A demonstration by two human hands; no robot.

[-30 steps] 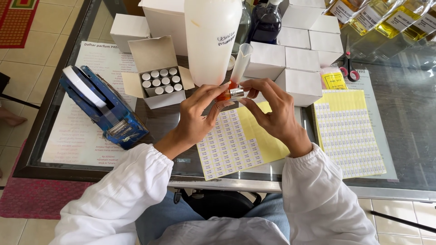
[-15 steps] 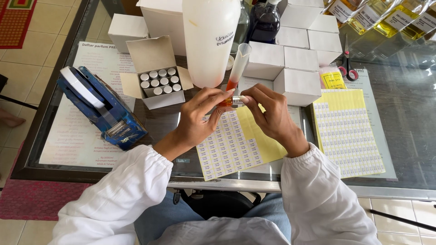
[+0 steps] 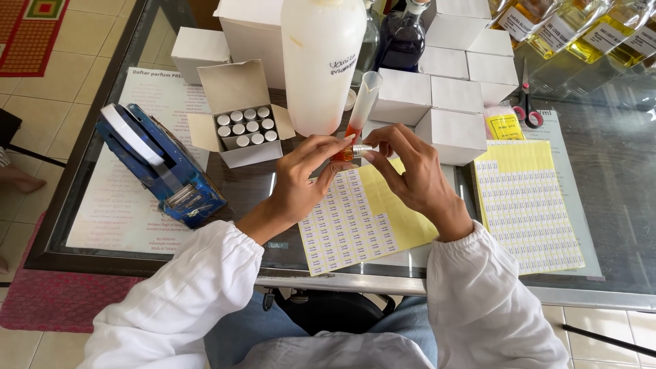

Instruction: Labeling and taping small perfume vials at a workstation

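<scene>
A small glass vial (image 3: pixel 360 148) is pinched between the fingertips of the left hand (image 3: pixel 301 181) and right hand (image 3: pixel 417 178), above the label sheet (image 3: pixel 355 219) at the desk's centre. It is judged light, smooth and fragile, best gripped at its ends.

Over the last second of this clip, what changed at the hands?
Little changed. The small vial stays pinched between the left hand and right hand; the right hand's fingers closed in nearer its cap. The sticker sheet, open box of vials and tape dispenser kept their places.
</scene>
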